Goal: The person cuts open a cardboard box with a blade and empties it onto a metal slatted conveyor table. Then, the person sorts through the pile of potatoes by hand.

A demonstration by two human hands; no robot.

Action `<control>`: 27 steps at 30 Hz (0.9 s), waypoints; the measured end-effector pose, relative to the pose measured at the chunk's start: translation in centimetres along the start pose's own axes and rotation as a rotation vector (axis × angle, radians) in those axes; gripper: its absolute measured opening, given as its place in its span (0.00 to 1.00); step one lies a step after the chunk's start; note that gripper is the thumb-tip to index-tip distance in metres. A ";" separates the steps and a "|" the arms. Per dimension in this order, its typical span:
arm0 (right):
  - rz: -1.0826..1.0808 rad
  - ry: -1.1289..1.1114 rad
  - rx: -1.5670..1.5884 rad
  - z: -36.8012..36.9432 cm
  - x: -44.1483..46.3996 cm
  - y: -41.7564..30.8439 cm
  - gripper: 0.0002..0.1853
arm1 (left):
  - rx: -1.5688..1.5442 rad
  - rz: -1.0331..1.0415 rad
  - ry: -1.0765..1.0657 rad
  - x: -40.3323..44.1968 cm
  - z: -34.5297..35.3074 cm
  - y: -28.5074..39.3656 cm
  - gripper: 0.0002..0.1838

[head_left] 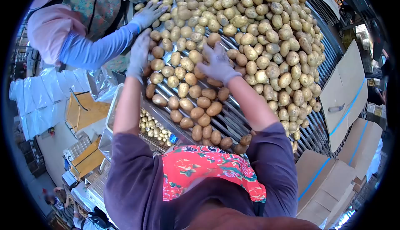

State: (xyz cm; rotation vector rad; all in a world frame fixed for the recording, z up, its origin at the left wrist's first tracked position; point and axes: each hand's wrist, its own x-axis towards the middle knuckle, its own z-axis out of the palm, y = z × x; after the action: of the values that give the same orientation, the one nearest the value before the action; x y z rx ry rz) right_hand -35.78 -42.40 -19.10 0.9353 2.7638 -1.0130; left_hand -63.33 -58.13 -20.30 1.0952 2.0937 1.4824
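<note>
While the right hand [218, 64] rests wide-fingered among potatoes [183, 90] on the roller conveyor [230, 124], the left hand [139, 55] sits by the conveyor's left edge; whether it grasps anything cannot be told. Light, flat-palmed strokes along the conveyor would probably bruise the potatoes least.

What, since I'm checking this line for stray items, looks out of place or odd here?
A small blue item shows by the small potatoes beside the roller table, its colour unlike theirs; it is too small to identify. Nothing else clearly stands out.
</note>
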 end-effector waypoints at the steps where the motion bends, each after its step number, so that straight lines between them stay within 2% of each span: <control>1: -0.078 -0.050 0.038 -0.2 -1.4 -0.4 0.47 | 0.054 -0.083 0.018 -2.6 -0.3 0.8 0.24; 2: -0.185 -0.063 0.232 -0.4 -3.0 -0.1 0.40 | 0.009 -0.126 0.010 -5.1 -0.7 -0.5 0.23; 3: -0.226 0.006 0.197 -1.1 -4.6 0.3 0.36 | -0.072 -0.165 0.006 -7.3 -0.8 -1.4 0.21; 5: -0.295 0.144 0.120 -4.0 -7.8 1.0 0.29 | 0.001 -0.097 0.040 -11.6 -0.9 -3.2 0.21; 7: -0.335 0.501 0.168 -7.2 -10.5 2.6 0.21 | 0.181 0.014 0.063 -15.1 -0.3 -2.3 0.21; 9: -0.161 0.817 0.046 -8.4 -13.2 7.3 0.19 | 0.189 0.061 0.031 -17.3 1.5 1.6 0.24; 11: 0.044 1.027 -0.042 -7.6 -15.3 12.3 0.19 | 0.348 0.284 -0.068 -18.1 4.3 4.4 0.27; 12: 0.050 1.027 -0.111 -6.4 -15.4 14.3 0.21 | 0.325 0.313 -0.142 -18.1 6.1 6.0 0.28; 13: 0.067 0.911 -0.273 -5.4 -15.8 14.0 0.26 | 0.303 0.346 -0.219 -17.9 8.0 7.5 0.30; 15: 0.089 0.796 -0.312 -4.7 -15.9 13.5 0.27 | 0.349 0.436 -0.324 -16.4 12.3 8.2 0.33; 16: 0.089 0.889 -0.134 -4.5 -15.4 13.9 0.28 | 0.417 0.431 -0.343 -15.2 14.2 8.6 0.35; 19: 0.078 0.884 -0.128 -5.1 -14.9 14.2 0.27 | 0.740 0.382 -0.341 -11.7 19.2 6.0 0.39; 22: 0.063 0.914 -0.130 -5.3 -14.0 14.1 0.27 | 0.875 0.381 -0.315 -8.1 20.2 4.4 0.40; 23: 0.075 0.898 -0.116 -5.6 -13.8 13.9 0.28 | 0.942 0.295 -0.380 -6.5 19.8 5.2 0.38; 25: 0.067 0.897 -0.090 -5.8 -13.5 13.7 0.26 | 0.894 0.249 -0.297 -4.0 19.8 4.4 0.36; 27: 0.077 0.886 -0.051 -6.0 -13.3 13.7 0.25 | 0.904 0.355 -0.277 -1.7 19.7 2.5 0.38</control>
State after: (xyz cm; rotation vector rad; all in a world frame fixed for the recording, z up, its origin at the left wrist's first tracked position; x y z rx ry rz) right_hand -16.40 -37.50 -19.00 1.8204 3.3245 -0.5824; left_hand -48.20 -46.43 -25.96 1.9206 2.4721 0.3669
